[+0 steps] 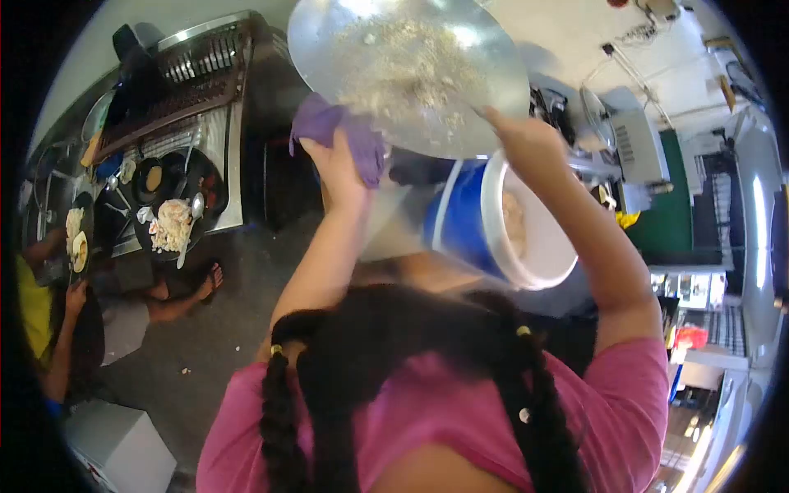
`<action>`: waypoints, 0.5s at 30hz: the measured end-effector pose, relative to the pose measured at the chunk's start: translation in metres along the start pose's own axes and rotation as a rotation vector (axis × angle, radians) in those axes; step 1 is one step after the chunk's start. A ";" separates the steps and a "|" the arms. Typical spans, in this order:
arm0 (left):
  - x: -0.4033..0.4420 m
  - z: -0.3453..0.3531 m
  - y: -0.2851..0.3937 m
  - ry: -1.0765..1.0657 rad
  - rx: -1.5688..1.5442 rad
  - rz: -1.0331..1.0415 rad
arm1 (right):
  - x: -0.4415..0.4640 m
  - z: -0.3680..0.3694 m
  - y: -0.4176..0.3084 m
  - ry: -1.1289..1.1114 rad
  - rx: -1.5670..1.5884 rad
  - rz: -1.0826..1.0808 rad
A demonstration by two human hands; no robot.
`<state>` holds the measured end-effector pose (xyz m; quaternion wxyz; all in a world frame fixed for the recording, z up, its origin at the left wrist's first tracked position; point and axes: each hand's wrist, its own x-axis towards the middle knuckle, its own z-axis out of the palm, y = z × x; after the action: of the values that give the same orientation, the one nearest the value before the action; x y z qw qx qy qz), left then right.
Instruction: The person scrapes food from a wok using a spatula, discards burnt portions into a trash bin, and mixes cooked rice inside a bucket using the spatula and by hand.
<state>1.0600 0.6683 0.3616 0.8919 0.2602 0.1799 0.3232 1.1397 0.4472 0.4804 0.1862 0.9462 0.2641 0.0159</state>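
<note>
A large metal wok (329, 49) is raised at the top centre, with pale food bits (419, 82) spread over its inside. My left hand (335, 160) is closed on a purple cloth (333, 131) at the wok's lower left rim. At the right side of the wok, my right hand (526, 144) is wrapped round a thin utensil (477, 108) that reaches into the food. Below the wok, a blue and white bucket (464, 218) leans to one side, with light-coloured contents (514, 222) visible inside its opening.
On the left, a metal counter (234, 193) holds a black plate of food (173, 226), spoons and a brown rack (173, 90). Another person (74, 304) sits at the far left near a white box (123, 448). Shelves and a green board (670, 197) stand at the right.
</note>
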 end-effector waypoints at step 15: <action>-0.008 -0.015 -0.010 -0.008 -0.034 0.044 | 0.015 -0.051 0.091 -0.275 0.334 0.167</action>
<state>1.0514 0.6614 0.3449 0.8895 0.2501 0.1651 0.3448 1.1906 0.4005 0.5599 0.0593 0.9757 0.1560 -0.1419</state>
